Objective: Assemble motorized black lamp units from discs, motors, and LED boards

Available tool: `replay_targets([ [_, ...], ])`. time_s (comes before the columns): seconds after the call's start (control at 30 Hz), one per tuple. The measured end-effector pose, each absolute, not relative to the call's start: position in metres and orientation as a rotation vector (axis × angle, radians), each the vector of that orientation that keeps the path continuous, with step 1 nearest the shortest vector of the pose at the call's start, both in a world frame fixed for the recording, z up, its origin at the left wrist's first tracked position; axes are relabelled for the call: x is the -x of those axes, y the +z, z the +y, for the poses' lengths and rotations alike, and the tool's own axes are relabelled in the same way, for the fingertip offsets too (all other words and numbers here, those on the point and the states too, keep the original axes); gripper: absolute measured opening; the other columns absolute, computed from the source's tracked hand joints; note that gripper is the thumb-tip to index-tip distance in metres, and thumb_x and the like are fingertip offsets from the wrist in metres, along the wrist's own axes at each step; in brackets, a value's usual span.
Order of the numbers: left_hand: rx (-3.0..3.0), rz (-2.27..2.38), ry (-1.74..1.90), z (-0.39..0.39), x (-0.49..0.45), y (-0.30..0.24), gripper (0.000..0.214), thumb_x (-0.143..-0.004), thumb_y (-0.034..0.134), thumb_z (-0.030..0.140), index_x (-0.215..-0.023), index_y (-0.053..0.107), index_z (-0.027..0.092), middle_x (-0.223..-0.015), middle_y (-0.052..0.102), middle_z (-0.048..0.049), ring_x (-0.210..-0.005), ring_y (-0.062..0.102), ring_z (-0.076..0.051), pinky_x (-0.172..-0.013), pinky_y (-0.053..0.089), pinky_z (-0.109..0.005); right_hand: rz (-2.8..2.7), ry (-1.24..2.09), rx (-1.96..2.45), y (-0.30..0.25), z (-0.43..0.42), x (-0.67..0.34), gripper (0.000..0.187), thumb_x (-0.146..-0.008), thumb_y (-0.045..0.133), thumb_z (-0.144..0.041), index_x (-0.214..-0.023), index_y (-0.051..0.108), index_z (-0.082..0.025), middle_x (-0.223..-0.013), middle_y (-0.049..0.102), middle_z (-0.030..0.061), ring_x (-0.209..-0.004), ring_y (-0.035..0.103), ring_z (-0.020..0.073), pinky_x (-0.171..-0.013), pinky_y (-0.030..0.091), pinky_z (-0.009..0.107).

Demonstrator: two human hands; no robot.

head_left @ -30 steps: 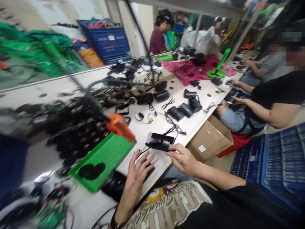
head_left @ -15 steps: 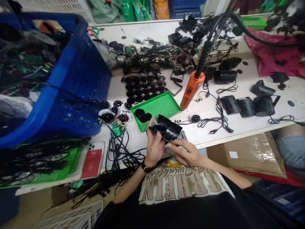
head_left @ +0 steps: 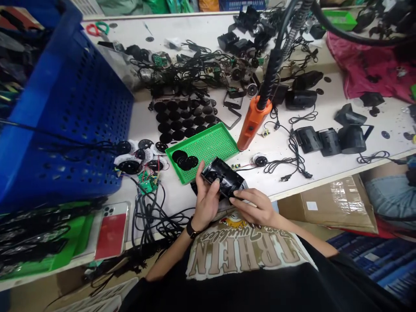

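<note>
Left hand (head_left: 207, 205) has joined right hand (head_left: 256, 208); both clamp one housing (head_left: 227, 172), whose underside I cannot see.

The black cylindrical housing (head_left: 224, 177), apparently plastic, has a glossy, curved wall that catches pale streaks of light. It lies tilted on its side, its long axis slanting from upper left to lower right, held above the near edge of the white surface (head_left: 271, 185), close to the green tray (head_left: 212, 145). The left grip (head_left: 207, 203) cradles its left end, thumb across the wall; the right grip (head_left: 256, 207) has fingertips at its lower right end.
</note>
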State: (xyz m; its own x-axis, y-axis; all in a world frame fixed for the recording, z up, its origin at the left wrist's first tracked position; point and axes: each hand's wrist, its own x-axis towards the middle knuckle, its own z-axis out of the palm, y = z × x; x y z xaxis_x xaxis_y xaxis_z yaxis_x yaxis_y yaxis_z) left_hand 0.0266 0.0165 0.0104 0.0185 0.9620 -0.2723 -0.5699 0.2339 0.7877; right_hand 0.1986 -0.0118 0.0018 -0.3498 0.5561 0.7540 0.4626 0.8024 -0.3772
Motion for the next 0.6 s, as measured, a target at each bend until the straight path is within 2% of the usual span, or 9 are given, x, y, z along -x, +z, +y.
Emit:
replay_targets([
  [0.13, -0.510, 0.943, 1.289, 0.016, -0.023, 0.009, 0.084, -0.089, 0.079, 0.042, -0.160, 0.035, 0.045, -0.161, 0.052, -0.0038, -0.143, 0.054, -0.022, -0.117, 0.044, -0.038, -1.978, 0.165, 0.774, 0.003, -0.010, -0.197, 0.041, -0.097, 0.062, -0.012, -0.137, 0.065, -0.019, -0.105, 0.078, 0.0109, -0.092, 0.075, 0.0204, -0.074, 0.067, 0.035],
  [0.3, -0.499, 0.958, 1.348, 0.015, -0.019, 0.010, 0.073, -0.094, 0.071, 0.039, -0.159, 0.038, 0.046, -0.158, 0.055, -0.0011, -0.141, 0.057, -0.019, -0.119, 0.042, -0.035, -1.954, 0.177, 0.780, 0.002, -0.011, -0.193, 0.037, -0.097, 0.059, -0.011, -0.133, 0.066, -0.016, -0.105, 0.077, 0.0129, -0.092, 0.073, 0.0207, -0.072, 0.066, 0.033],
  [0.43, -0.466, 0.991, 1.391, 0.017, -0.016, 0.013, 0.061, -0.094, 0.070, 0.040, -0.152, 0.051, 0.043, -0.159, 0.055, 0.0014, -0.144, 0.054, -0.021, -0.119, 0.043, -0.036, -1.954, 0.231, 0.786, -0.002, -0.012, -0.192, 0.042, -0.097, 0.059, -0.012, -0.138, 0.064, -0.020, -0.110, 0.076, 0.0120, -0.094, 0.074, 0.0209, -0.074, 0.065, 0.034],
  [0.6, -0.348, 1.005, 1.419, 0.019, -0.006, 0.013, 0.048, -0.086, 0.077, 0.042, -0.132, 0.068, 0.033, -0.139, 0.070, -0.0007, -0.146, 0.052, -0.024, -0.121, 0.043, -0.040, -1.950, 0.242, 0.886, -0.006, -0.015, -0.202, 0.049, -0.095, 0.058, -0.009, -0.141, 0.062, -0.024, -0.110, 0.076, 0.0104, -0.097, 0.074, 0.0230, -0.077, 0.063, 0.038],
])
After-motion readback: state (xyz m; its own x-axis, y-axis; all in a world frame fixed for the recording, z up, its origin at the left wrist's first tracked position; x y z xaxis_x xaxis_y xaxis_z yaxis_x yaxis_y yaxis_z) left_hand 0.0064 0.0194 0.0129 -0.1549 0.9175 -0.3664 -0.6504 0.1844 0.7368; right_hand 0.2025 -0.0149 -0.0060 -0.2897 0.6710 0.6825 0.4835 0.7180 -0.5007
